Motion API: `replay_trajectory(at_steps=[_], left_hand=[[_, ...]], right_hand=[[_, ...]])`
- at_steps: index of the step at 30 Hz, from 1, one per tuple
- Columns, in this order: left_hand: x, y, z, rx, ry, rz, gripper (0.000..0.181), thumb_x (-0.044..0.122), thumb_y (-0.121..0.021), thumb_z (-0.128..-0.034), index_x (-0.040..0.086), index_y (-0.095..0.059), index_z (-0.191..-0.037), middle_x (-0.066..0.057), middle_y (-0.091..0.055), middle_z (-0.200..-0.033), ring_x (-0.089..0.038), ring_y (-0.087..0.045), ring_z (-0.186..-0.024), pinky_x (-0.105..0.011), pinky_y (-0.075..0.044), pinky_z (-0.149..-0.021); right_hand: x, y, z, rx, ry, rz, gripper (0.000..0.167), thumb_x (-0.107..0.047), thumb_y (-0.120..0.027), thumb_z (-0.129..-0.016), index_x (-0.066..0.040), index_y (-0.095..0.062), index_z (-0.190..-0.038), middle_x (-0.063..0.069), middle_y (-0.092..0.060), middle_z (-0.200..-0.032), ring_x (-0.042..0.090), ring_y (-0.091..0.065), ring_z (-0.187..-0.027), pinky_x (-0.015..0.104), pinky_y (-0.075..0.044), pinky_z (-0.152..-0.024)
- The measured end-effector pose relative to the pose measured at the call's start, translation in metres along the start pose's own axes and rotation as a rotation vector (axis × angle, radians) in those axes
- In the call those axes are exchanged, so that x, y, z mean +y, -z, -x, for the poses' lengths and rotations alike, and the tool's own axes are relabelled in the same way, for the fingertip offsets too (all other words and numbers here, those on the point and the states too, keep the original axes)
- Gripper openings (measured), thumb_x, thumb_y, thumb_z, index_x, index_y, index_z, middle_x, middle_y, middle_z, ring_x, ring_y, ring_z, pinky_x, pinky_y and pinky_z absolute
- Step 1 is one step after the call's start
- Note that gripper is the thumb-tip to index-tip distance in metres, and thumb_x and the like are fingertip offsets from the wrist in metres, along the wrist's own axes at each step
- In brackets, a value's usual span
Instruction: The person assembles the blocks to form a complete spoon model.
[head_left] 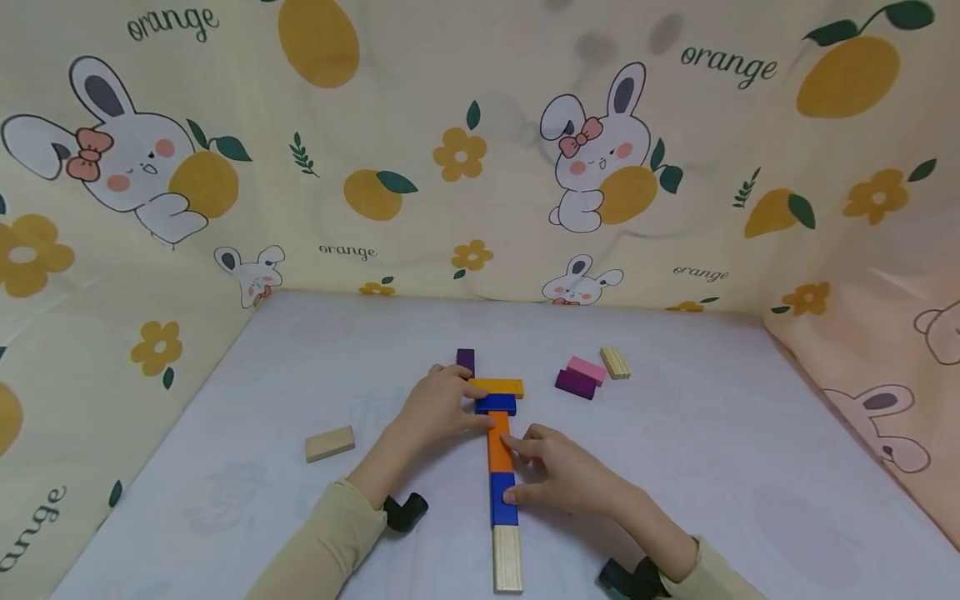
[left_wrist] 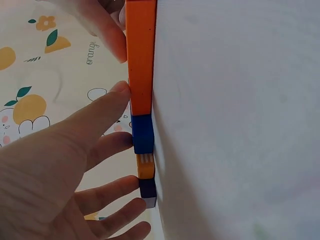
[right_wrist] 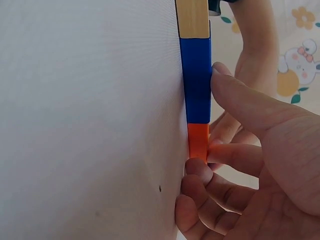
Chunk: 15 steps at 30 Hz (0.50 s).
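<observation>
A row of wooden blocks runs away from the person. From the near end come a plain block, a blue block, an orange block, a second blue block lying crosswise, a yellow block also crosswise, and a purple block at the far end. Along the row's left side, the left hand has its fingers extended against the far blocks, its thumb by the orange one. From the right, the right hand touches the near blue block with its thumb and the orange block with its index finger.
A plain block lies alone to the left. Back right, a pink block, a dark purple block and another plain block sit close together. Printed cloth rises behind the white table surface.
</observation>
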<state>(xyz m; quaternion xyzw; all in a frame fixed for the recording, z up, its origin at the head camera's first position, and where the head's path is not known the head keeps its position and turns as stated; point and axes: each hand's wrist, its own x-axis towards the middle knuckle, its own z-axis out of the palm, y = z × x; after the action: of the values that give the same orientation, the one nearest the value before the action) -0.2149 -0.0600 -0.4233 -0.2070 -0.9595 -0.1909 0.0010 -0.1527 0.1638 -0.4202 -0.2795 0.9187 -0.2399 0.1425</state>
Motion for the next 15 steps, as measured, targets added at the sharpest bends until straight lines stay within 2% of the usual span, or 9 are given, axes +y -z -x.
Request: replay_trajectory(at_steps=[6, 15], left_hand=[[0.0013, -0.0001, 0.0004, -0.01, 0.011, -0.014, 0.053, 0.057, -0.076, -0.0788, 0.023, -0.074, -0.12, -0.008, -0.057, -0.135, -0.031, -0.05, -0.12, -0.045, -0.044, -0.099], [0.0037, 0.0024, 0.0022, -0.033, 0.037, 0.016, 0.052, 0.054, -0.077, -0.0798, 0.021, -0.073, -0.12, -0.009, -0.055, -0.137, -0.032, -0.05, -0.121, -0.047, -0.045, -0.098]], right_hand=[[-0.0001, 0.0012, 0.0, -0.001, 0.001, 0.003, 0.077, -0.054, -0.075, -0.08, -0.015, -0.054, -0.143, -0.005, -0.049, -0.094, 0.015, -0.048, -0.083, 0.026, -0.045, -0.066], [-0.0023, 0.0026, 0.0008, -0.01, 0.007, 0.002, 0.078, -0.055, -0.074, -0.08, -0.014, -0.054, -0.143, -0.004, -0.05, -0.094, 0.015, -0.049, -0.082, 0.025, -0.046, -0.066]])
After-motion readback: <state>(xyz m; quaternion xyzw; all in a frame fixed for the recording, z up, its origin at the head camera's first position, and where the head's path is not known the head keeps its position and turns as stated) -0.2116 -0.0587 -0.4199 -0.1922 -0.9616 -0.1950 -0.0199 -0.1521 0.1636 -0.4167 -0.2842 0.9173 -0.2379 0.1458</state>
